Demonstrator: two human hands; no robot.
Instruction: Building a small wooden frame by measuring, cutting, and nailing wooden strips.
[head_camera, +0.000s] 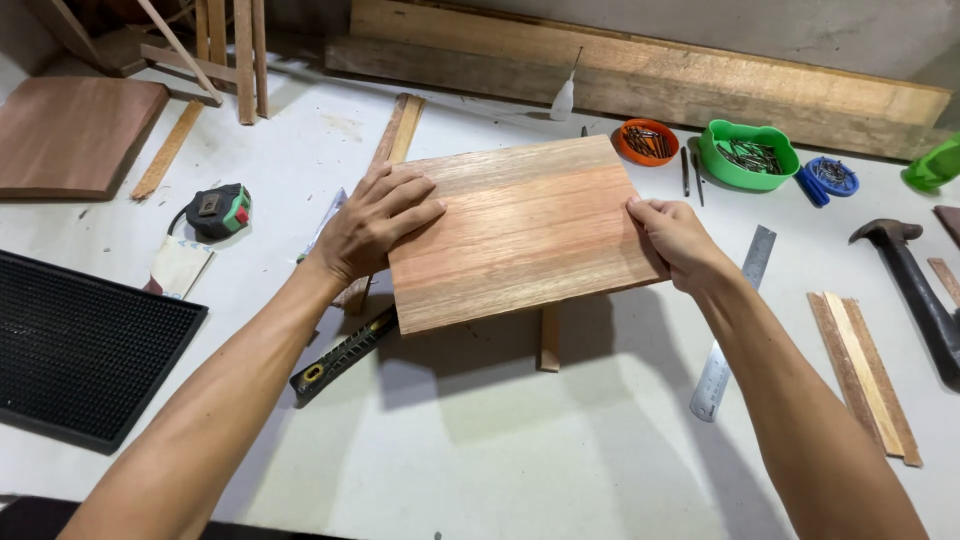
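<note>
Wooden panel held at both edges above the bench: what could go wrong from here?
The wooden panel is raised, the left hand flat on one edge and the right hand pinching the other; it could tip or slip. If it swings back, it might knock the orange bowl of nails.

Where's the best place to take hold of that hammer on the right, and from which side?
Grip the hammer on its dark handle, coming from above and the near right. It lies flat on the white table, head pointing away, handle running toward the frame edge, with the wood strips lying left of it.
</note>
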